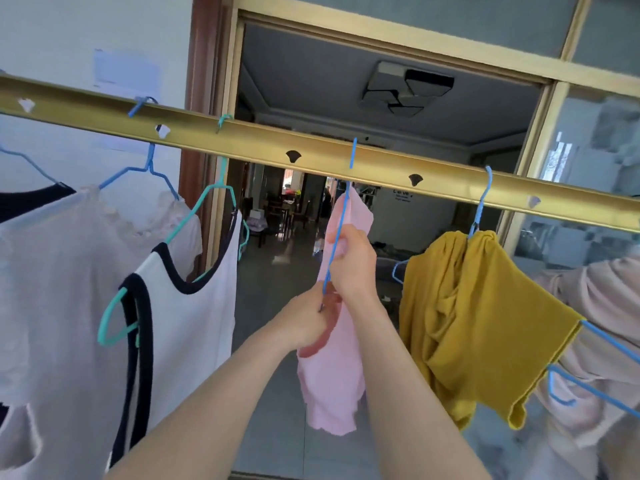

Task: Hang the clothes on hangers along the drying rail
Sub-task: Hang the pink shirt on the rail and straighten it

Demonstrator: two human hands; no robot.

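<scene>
Under the gold rail, a pink garment on a blue hanger is pinched by the right hand and left hand, fingers curled.

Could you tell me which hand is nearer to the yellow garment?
Right. The right hand grips the pink garment just left of the yellow garment. The left hand holds it lower down and farther left.

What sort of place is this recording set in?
Probably a home balcony or laundry nook: a gold drying rail carries drying laundry, including a pink garment, and a door frame opens onto a living room with a ceiling light.
</scene>
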